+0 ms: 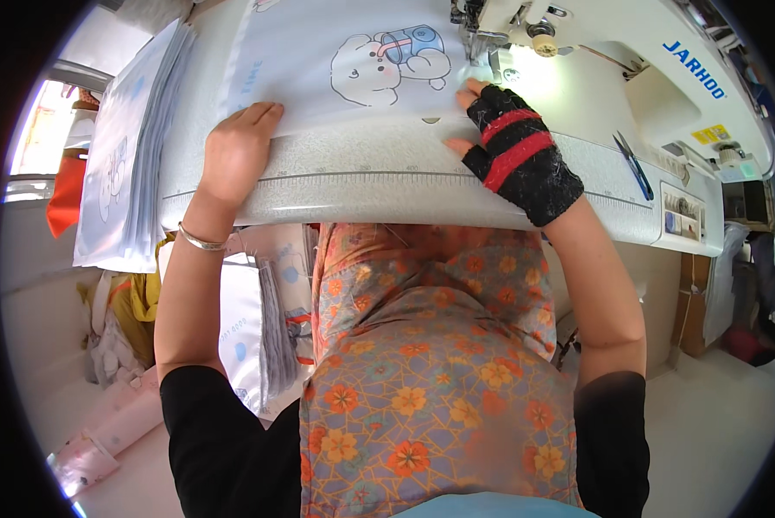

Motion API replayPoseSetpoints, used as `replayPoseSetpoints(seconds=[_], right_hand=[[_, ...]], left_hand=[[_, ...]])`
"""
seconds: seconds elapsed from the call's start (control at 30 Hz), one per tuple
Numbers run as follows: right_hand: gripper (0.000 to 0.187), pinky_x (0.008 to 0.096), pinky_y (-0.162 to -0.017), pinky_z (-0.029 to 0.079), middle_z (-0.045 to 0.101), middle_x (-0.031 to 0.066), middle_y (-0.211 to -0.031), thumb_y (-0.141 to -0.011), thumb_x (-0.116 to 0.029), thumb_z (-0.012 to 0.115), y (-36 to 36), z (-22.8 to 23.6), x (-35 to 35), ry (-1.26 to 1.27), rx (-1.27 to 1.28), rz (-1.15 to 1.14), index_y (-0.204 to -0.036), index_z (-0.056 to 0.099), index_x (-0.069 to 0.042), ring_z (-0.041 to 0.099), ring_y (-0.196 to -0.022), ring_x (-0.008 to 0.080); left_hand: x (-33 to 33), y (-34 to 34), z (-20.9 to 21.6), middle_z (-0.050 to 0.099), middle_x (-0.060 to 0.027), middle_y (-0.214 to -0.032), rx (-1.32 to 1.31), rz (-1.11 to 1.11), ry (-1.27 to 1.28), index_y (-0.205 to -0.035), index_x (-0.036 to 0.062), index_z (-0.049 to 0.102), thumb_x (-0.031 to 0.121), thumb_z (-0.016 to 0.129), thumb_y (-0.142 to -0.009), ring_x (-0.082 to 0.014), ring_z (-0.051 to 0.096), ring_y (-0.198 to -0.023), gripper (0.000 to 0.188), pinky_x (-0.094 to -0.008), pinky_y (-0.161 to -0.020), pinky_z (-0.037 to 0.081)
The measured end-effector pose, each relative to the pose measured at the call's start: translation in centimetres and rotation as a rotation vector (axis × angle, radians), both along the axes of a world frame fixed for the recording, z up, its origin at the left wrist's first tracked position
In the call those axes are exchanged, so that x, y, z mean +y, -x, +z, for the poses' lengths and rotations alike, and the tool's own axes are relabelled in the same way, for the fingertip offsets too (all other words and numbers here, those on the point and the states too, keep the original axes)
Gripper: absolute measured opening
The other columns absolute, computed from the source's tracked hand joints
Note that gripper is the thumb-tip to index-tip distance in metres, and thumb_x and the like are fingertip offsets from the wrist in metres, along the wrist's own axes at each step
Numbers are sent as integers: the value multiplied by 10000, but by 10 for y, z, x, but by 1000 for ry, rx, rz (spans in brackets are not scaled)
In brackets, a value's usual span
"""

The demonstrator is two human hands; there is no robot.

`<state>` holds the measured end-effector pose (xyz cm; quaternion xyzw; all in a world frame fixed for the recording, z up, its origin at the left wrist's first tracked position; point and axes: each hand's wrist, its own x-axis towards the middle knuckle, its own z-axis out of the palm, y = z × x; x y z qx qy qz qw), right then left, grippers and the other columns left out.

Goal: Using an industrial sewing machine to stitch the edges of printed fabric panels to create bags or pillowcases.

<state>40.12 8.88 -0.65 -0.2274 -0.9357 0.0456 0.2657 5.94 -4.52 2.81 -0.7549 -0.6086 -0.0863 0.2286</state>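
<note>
A white fabric panel (301, 60) printed with a cartoon puppy and a blue cup lies flat on the sewing machine's bed (344, 160). At its near left corner, my left hand (239, 155) is closed on the edge, the thumb largely hidden. My right hand (521, 151), in a black fingerless glove with red stripes, rests at the panel's right end. Its fingers lie extended and its thumb is apart, with the fingertips just short of the presser foot (484, 43). The needle area is lit, but the needle itself is hard to make out.
The sewing machine's white arm (646, 65) spans the upper right. Blue-handled thread snips (639, 177) lie on the bed's right side. A stack of printed panels (128, 155) hangs over the left edge, and more panels (245, 328) hang below the bed beside my lap.
</note>
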Motion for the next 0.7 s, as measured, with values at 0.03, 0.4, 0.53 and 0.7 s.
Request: replayPoseSetpoints(seconds=[0.03,0.4,0.53,0.7], right_hand=[[554,441,-1060,409,521,201,-1360,-844,-315,719,1,0,1,22,-30,-22,-1270,550,-4,509,-1243,368],[573,467,-1097,362,482,198,-1410,-856,-332,678,6,-2,5,-83,-116,-97,-1342,525,-71,452,-1303,387],[445,470,-1071,395,519,167,-1376,-858,-181,622,4,-4,11,-32,-72,-95,-1293,571,-102,489,-1258,392],[418,462,-1051,415,550,159,-1321,-799,-84,586,0,-4,14,27,2,-45,-1217,603,-97,514,-1221,373]], left_hand=[[0,0,0,683,-70,-1063,22,-7,14,-1037,44,668,-22,583,-731,-249,680,-900,324,-341,-745,563],[-27,-45,10,591,-60,-861,129,-17,119,-928,46,613,75,593,-719,-210,608,-723,212,-331,-629,521],[-54,-86,21,576,-59,-833,77,-114,228,-892,48,609,93,588,-703,-197,579,-704,196,-319,-615,497],[-67,-139,22,580,-58,-822,-60,-233,330,-864,55,621,119,603,-708,-201,600,-745,169,-320,-638,498]])
